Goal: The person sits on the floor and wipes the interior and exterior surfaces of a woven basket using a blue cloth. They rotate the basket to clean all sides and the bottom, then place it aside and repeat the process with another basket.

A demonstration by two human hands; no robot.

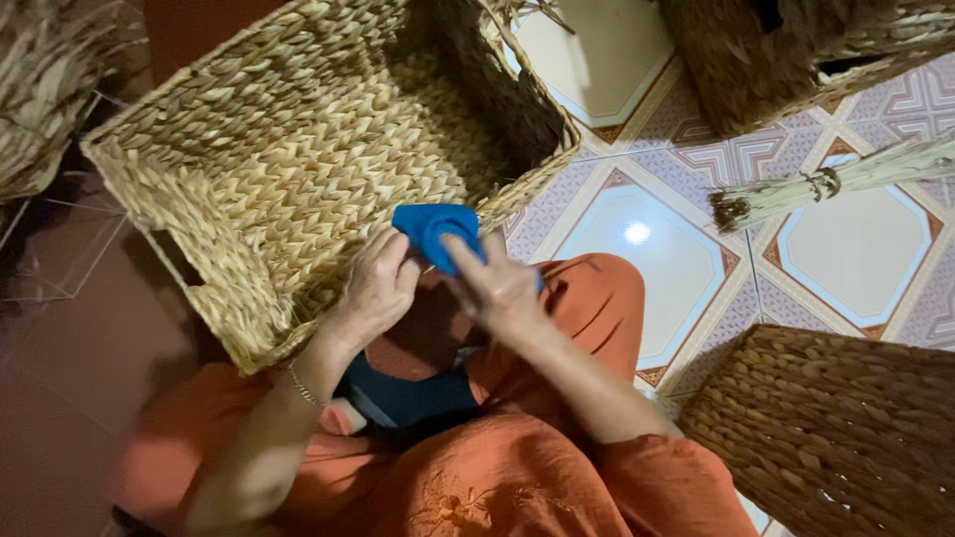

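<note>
A large woven basket (pixel 298 159) is lying tipped on its side against the person's lap, its opening facing up. Another woven basket (pixel 836 428) is standing at lower right, with a tied straw bundle (pixel 836 181) lying on the tiled floor (pixel 647 249). Both hands are meeting at the basket's rim: the left hand (pixel 376 288) is curling closed, seemingly on the weave, while the right hand (pixel 497 283) is gripping a blue tool (pixel 433 229).

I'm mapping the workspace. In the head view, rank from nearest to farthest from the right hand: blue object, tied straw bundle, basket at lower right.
1. blue object, touching the right hand.
2. basket at lower right, on the floor.
3. tied straw bundle, upper right on the tiles.
</note>
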